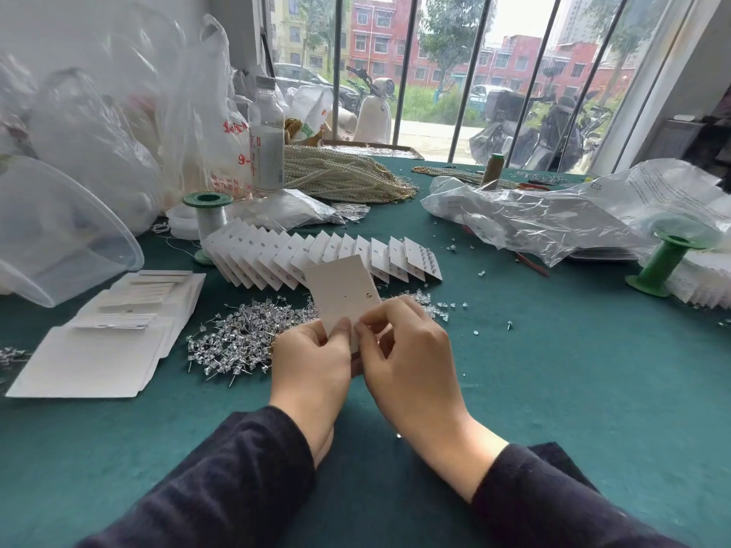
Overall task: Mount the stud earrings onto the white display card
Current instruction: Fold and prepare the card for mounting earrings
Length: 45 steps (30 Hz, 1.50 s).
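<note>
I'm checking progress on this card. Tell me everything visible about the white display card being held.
The white display card is a plain rectangle, seemingly thin card stock, held off the green table, tilted left. The left hand and right hand pinch its lower end, hiding that part. Small dark holes dot its face, and one small stud seems to sit near the right edge. The rest looks unfilled.

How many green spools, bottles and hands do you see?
Green spools: 2, one left, one right
Plastic bottles: 1
Hands: 2, left hand and right hand, both holding the white display card
Total: 5
</note>
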{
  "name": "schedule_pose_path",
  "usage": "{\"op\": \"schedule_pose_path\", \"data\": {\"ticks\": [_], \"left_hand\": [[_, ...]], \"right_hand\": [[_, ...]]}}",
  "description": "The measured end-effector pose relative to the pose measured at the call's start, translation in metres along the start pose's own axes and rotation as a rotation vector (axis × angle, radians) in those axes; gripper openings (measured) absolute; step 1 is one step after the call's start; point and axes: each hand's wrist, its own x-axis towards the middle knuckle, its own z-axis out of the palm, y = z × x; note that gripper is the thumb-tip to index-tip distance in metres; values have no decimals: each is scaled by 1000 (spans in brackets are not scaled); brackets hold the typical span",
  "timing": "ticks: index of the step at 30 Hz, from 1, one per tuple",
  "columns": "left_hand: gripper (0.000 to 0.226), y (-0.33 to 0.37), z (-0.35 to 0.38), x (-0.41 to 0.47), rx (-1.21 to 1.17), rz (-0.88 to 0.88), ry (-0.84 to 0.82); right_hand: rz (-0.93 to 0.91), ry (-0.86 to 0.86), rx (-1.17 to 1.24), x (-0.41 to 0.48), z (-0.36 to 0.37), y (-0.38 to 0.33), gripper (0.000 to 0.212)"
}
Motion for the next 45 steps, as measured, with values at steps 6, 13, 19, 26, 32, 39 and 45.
{"op": "schedule_pose_path", "data": {"ticks": [6,13,19,26,32,39,45], "left_hand": [[27,-4,-1,1,140,49,43],[22,-6,-3,2,196,47,51],[23,1,-2,3,18,-47,-29],[23,0,0,1,155,6,45],[30,-1,-1,1,193,0,73],[24,-3,-2,3,231,15,80],[24,-1,-1,2,129,-24,40]], "right_hand": [[7,-22,-14,-1,1,-1,8],[6,-68,-20,-1,0,-2,10],[6,-8,-14,1,0,0,7],[-42,1,-84,0,1,-2,13],[-66,-34,-106,-1,1,-4,15],[-82,-56,-136,-2,0,-5,17],[-54,-23,-83,0,-1,-4,13]]}}
